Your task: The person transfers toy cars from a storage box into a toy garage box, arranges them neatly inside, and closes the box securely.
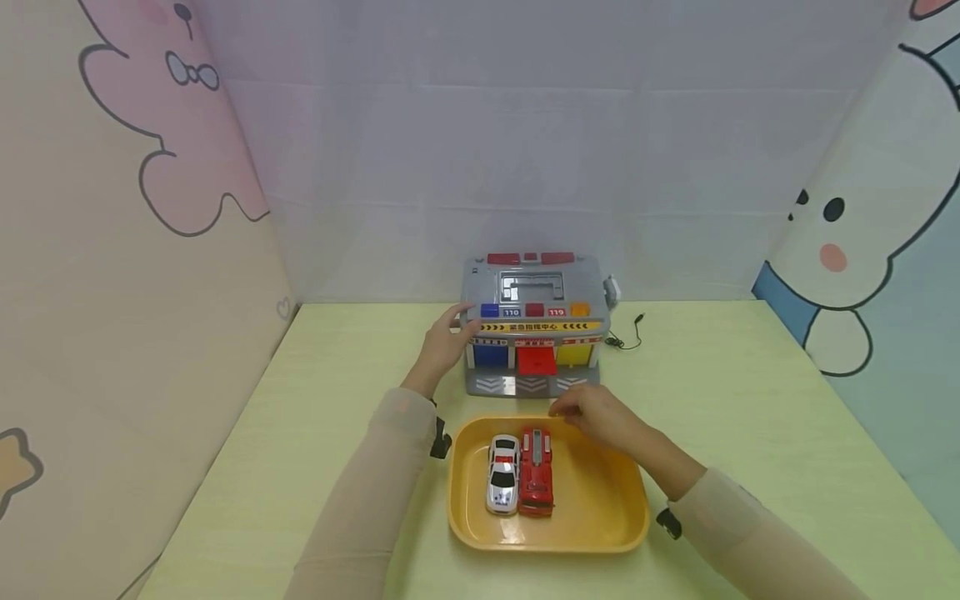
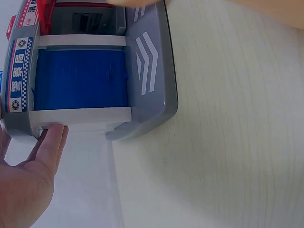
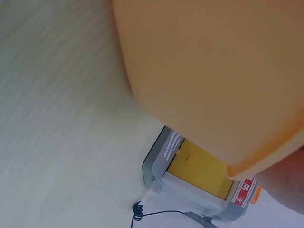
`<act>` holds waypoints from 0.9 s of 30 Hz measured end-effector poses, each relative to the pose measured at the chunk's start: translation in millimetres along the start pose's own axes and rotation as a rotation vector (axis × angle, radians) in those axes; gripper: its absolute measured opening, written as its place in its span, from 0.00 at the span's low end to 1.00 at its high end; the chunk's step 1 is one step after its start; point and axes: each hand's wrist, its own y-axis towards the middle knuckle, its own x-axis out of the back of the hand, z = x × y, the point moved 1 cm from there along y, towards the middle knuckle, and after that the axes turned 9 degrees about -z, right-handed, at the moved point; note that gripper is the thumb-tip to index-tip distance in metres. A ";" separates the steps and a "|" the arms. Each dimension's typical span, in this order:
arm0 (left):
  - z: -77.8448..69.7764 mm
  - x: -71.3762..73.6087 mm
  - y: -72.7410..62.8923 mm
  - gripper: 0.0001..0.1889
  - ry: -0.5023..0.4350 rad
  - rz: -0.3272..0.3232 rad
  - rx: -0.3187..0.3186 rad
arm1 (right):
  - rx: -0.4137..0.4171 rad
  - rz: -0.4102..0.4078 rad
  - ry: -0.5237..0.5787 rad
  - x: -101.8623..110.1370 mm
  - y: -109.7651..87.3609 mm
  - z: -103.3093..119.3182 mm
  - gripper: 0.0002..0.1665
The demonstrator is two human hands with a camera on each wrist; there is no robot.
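A grey toy garage (image 1: pixel 534 329) stands at the back of the table, with a blue door (image 2: pixel 81 80), a red door (image 1: pixel 537 361) tilted outward and a yellow door (image 3: pixel 199 168). My left hand (image 1: pixel 444 343) holds its left front corner, fingers (image 2: pixel 50 148) against the side. Over the far rim of the yellow tray (image 1: pixel 600 546) is my right hand (image 1: pixel 600 415), fingers loosely bent with nothing visible in them; I cannot tell whether it touches the rim. Inside the tray, a white toy police car (image 1: pixel 503 475) lies beside a red toy fire truck (image 1: pixel 536 473).
A thin black cable (image 1: pixel 628 337) with a plug lies right of the garage, beside a small white part (image 1: pixel 612 290) on its side. Behind the table (image 1: pixel 720 417) hangs a pale cloth backdrop (image 1: pixel 450 150), with printed cartoon figures on both sides.
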 end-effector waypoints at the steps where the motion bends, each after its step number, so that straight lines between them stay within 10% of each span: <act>1: 0.5 -0.1 0.3 0.27 0.000 0.000 0.000 | -0.004 0.001 0.001 -0.1 -0.2 0.4 0.11; 10: 1.5 -1.4 2.7 0.27 -0.004 0.000 0.008 | -0.197 0.035 0.034 -1.4 0.0 4.5 0.14; 27: 0.5 -1.6 2.1 0.27 0.009 -0.008 0.010 | -0.230 0.038 0.040 -2.6 -10.1 14.9 0.15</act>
